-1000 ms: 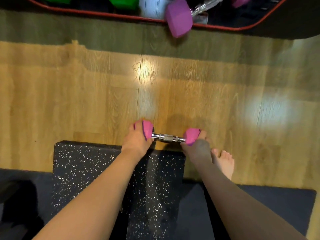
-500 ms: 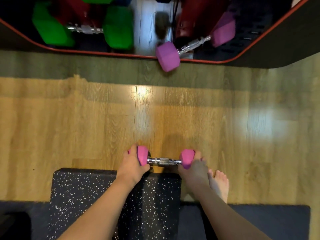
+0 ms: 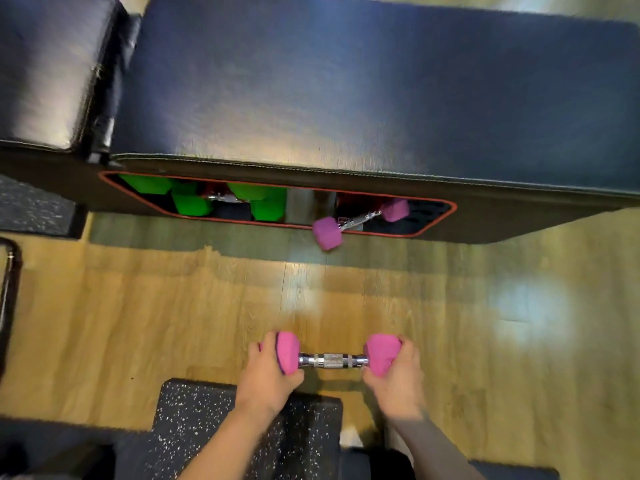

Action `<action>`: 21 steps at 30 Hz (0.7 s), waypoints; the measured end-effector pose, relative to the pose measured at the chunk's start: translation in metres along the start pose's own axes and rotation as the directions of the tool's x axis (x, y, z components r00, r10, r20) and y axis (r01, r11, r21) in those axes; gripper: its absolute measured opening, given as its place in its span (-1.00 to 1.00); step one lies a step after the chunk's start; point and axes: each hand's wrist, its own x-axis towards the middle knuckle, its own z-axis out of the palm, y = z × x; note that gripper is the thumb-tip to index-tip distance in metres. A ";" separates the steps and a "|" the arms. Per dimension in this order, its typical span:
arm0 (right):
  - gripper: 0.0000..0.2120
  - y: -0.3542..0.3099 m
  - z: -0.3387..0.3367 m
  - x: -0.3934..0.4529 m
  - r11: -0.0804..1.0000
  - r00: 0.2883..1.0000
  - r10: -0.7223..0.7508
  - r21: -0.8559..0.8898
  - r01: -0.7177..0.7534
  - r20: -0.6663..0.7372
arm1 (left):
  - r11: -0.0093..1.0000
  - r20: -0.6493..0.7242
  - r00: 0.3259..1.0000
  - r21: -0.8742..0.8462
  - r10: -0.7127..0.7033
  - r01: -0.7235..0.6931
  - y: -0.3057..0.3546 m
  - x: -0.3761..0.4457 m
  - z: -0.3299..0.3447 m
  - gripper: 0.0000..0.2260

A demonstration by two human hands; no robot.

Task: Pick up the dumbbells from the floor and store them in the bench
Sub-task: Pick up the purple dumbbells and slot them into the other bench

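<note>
Green dumbbells [image 3: 194, 202] are already sitting in the left of the bench [image 3: 346, 81] storage opening, red-rimmed, and a second pink dumbbell [image 3: 360, 220] is lying tilted at its right, one head poking out over the rim toward the floor [image 3: 138, 306]. Lower down, the left hand [image 3: 268, 375] is wrapping one head of the pink dumbbell [image 3: 329, 360], the right hand [image 3: 398, 379] cupping the other, fingers closed round the ends, bar level over the wood – likely a two-handed carry to aim it at the slot. Whether it is clear of the floor, I cannot tell; motion blur is smearing the compartment's depths, and the speckled mat [image 3: 221, 427] is hiding the feet
</note>
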 end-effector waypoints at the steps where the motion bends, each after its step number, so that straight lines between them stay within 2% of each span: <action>1: -0.15 -0.006 -0.014 -0.003 1.000 1.000 -0.029 0.008 0.029 -0.013 | 1.000 -0.011 1.000 -0.009 0.001 -0.001 0.012 -0.006 -0.008 -0.15; 5: -0.19 -0.025 -0.062 -0.008 0.991 0.990 -0.131 -0.019 0.130 -0.061 | 0.999 -0.061 0.998 -0.054 -0.004 0.000 0.055 -0.029 -0.031 -0.15; 10: -0.17 -0.042 -0.099 0.005 0.985 0.979 -0.170 -0.011 0.169 -0.112 | 0.996 -0.118 0.993 -0.084 0.005 -0.015 0.095 -0.035 -0.043 -0.20; 17: -0.17 -0.053 -0.091 0.064 0.976 0.963 -0.177 0.090 0.199 -0.205 | 0.993 -0.181 0.981 -0.078 0.075 -0.090 0.125 0.030 -0.048 -0.27; 21: -0.17 -0.063 -0.077 0.112 0.966 0.937 -0.195 0.108 0.234 -0.291 | 0.987 -0.208 0.965 0.001 0.158 -0.161 0.137 0.090 -0.048 -0.26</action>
